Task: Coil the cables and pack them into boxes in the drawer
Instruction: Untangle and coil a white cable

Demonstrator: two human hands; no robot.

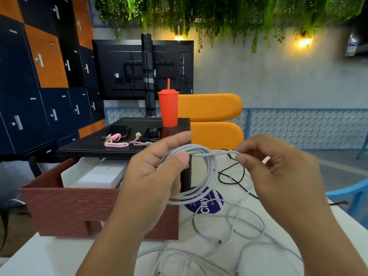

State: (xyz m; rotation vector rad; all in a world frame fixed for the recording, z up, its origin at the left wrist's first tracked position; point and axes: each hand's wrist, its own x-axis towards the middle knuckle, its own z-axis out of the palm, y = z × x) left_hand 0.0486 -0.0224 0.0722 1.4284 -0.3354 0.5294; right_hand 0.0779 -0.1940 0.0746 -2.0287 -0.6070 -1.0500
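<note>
My left hand (157,176) grips a coil of white cable (207,174) made of several loops, thumb pressed on its top. My right hand (278,166) pinches the same cable's strand just right of the coil, between thumb and forefinger. More loose white cables (235,232) lie tangled on the white table (59,253) below my hands, one plug end (219,242) showing. A black cable (233,176) lies behind them. To the left, the reddish-brown drawer (65,208) stands open with a white box (99,176) inside a white tray.
A black stand above the drawer carries an orange-red cup (168,108) with a straw, a phone (117,131) and pink straps (117,144). A purple round sticker (207,206) is on the table. Orange seat, blue chair (350,196) at right, lockers at left.
</note>
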